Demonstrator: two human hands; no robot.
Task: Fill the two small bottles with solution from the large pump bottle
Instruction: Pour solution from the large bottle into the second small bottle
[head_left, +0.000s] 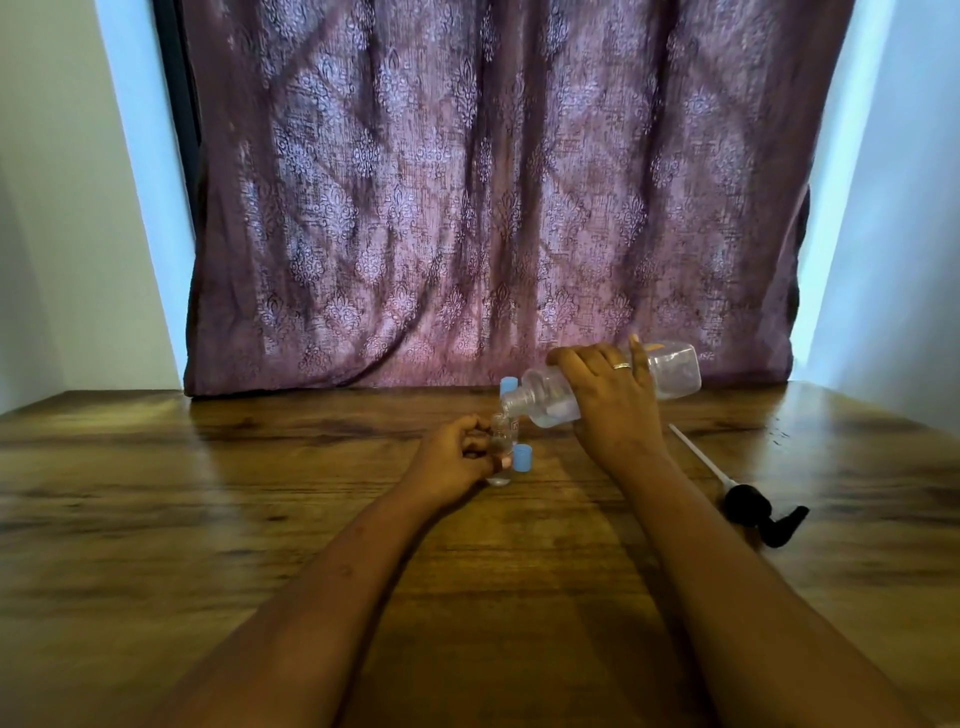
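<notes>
Large pump bottle (545, 402) is hanging tilted nearly flat in the gripping right hand (615, 400), its neck pointing left and down at the mouth of the small bottle (500, 449), which the left hand (451, 460) is pinching upright on the table (260, 467).

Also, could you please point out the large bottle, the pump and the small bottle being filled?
large bottle (675, 369): head view, on its clear base end.
pump (745, 501): head view, on its black collar.
small bottle (501, 441): head view, on its clear body.
</notes>
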